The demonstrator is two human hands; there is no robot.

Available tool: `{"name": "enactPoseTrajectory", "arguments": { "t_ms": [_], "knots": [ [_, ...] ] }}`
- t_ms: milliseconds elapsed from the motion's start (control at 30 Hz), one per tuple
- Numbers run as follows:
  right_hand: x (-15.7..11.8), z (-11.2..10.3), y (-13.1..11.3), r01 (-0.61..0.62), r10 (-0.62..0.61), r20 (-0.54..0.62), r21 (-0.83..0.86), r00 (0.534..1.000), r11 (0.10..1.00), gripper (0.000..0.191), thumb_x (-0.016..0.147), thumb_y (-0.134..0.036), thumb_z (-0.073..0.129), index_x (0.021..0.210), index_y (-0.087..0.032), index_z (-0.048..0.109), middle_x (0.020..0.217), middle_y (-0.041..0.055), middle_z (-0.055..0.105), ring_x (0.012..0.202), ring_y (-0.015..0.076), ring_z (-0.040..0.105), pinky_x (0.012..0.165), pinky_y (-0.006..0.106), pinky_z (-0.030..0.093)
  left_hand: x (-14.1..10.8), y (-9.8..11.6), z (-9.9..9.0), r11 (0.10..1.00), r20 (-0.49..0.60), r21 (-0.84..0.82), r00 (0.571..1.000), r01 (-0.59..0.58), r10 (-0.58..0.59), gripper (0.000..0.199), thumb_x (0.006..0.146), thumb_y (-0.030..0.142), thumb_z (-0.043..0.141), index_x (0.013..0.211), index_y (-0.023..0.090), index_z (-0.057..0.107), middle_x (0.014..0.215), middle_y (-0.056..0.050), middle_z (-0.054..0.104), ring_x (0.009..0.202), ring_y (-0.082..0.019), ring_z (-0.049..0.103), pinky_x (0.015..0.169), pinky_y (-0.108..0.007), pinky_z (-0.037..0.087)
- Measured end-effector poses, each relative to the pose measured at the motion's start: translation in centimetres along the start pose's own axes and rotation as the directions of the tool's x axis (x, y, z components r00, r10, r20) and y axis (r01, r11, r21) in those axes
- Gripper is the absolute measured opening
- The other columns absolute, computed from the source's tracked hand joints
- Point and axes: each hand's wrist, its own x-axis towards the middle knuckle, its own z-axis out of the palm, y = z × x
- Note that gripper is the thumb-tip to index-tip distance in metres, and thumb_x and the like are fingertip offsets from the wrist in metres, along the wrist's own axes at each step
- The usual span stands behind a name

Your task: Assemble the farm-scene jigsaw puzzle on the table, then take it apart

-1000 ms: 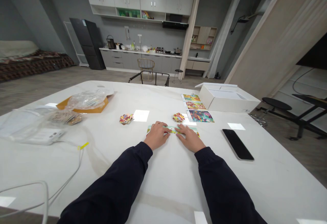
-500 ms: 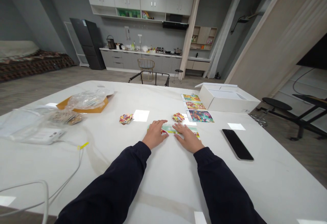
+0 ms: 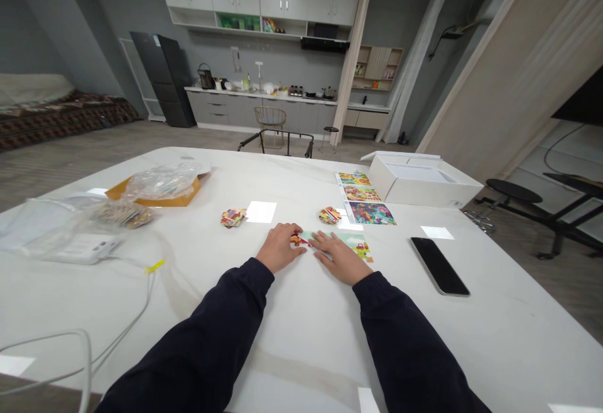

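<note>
A partly joined jigsaw puzzle [image 3: 358, 243], with pale green sky and a small red vehicle, lies flat on the white table in front of me. My left hand [image 3: 279, 248] is at its left end, thumb and fingers closed about a red and yellow puzzle piece [image 3: 296, 239]. Across the middle of the puzzle rests my right hand [image 3: 343, 258], fingers stretched out and covering part of the picture. Whether the held piece is locked to the others, I cannot tell. Beyond the hands sit two small heaps of puzzle pieces, a left heap [image 3: 233, 217] and a right heap [image 3: 329, 215].
Picture sheets [image 3: 360, 194] lie beside an open white box [image 3: 414, 180] at the back right. A phone [image 3: 439, 266] is to my right. On the left are a plastic-wrapped bundle [image 3: 123, 213], an orange tray [image 3: 188, 197], a white power strip [image 3: 89, 248] and a loose cable [image 3: 123, 337].
My right hand has slid slightly left, uncovering the puzzle's right end. My left hand has shifted a little left and its fingers have curled in around the red and yellow piece.
</note>
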Motion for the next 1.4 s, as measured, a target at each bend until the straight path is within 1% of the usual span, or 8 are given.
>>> {"name": "enactPoseTrajectory", "arguments": {
  "t_ms": [200,367,567,733,1000,1233,1400],
  "knots": [
    [0.24,-0.06,-0.07,0.007,-0.008,-0.017,-0.068,1.0,0.998,0.043,0.104,-0.024,0.046,0.145,-0.023,0.059,0.156,0.0101,0.052,0.151,0.0285,0.039,0.126,0.056,0.029,0.03,-0.25,0.15,1.0,-0.016,-0.002,1.0,-0.02,0.02,0.038,0.075,0.028,0.087,0.106,0.022,0.066,0.107,-0.004,0.072,0.106,-0.027,0.063,0.093,-0.041,0.049],
    [0.29,-0.14,-0.36,0.002,-0.004,-0.028,-0.056,1.0,0.998,0.043,0.105,-0.026,0.046,0.146,-0.021,0.058,0.156,0.0121,0.051,0.15,0.0285,0.041,0.125,0.056,0.032,0.05,-0.09,0.02,1.0,-0.018,-0.005,1.0,-0.017,0.017,0.038,0.075,0.028,0.087,0.106,0.022,0.066,0.107,-0.004,0.072,0.105,-0.027,0.063,0.093,-0.042,0.05],
    [0.23,-0.54,-0.6,-0.02,0.019,-0.032,-0.058,0.999,0.998,0.04,0.105,-0.025,0.045,0.14,-0.02,0.064,0.152,0.0124,0.054,0.147,0.0273,0.045,0.125,0.053,0.034,0.07,0.11,-0.12,1.0,-0.007,0.005,1.0,0.002,-0.001,0.038,0.075,0.028,0.087,0.106,0.023,0.066,0.106,-0.004,0.072,0.106,-0.027,0.063,0.094,-0.043,0.05],
    [0.2,-0.45,-0.38,-0.016,0.013,-0.048,-0.061,0.999,0.998,0.04,0.105,-0.025,0.046,0.139,-0.021,0.065,0.152,0.0113,0.055,0.147,0.0273,0.045,0.125,0.053,0.034,0.06,0.1,-0.12,1.0,-0.001,0.004,1.0,0.011,-0.011,0.038,0.075,0.029,0.087,0.106,0.023,0.065,0.107,-0.004,0.072,0.107,-0.028,0.063,0.094,-0.043,0.05],
    [0.13,-0.77,-0.51,-0.024,0.019,-0.039,-0.132,0.999,0.991,0.039,0.105,-0.026,0.044,0.137,-0.021,0.066,0.149,0.0108,0.059,0.146,0.0282,0.046,0.124,0.054,0.034,0.03,-0.02,0.04,1.0,-0.009,0.002,1.0,0.018,-0.018,0.038,0.075,0.029,0.087,0.105,0.023,0.066,0.107,-0.004,0.072,0.107,-0.027,0.063,0.093,-0.042,0.05],
    [0.05,-0.91,-0.48,-0.039,0.034,-0.049,-0.115,0.998,0.993,0.037,0.105,-0.026,0.046,0.133,-0.023,0.069,0.147,0.0102,0.061,0.146,0.03,0.046,0.124,0.056,0.034,0.02,0.07,-0.01,1.0,-0.002,0.001,1.0,0.021,-0.021,0.037,0.075,0.029,0.087,0.105,0.023,0.066,0.107,-0.005,0.072,0.107,-0.028,0.062,0.094,-0.044,0.05],
    [0.12,-0.64,-0.71,-0.029,0.022,-0.053,-0.138,0.998,0.99,0.038,0.105,-0.024,0.046,0.135,-0.021,0.068,0.148,0.0108,0.06,0.147,0.0296,0.045,0.124,0.055,0.034,0.03,0.12,-0.01,1.0,-0.008,-0.002,1.0,0.016,-0.016,0.033,0.075,0.028,0.086,0.103,0.024,0.068,0.108,-0.005,0.072,0.107,-0.028,0.063,0.094,-0.042,0.05]
  ]
}}
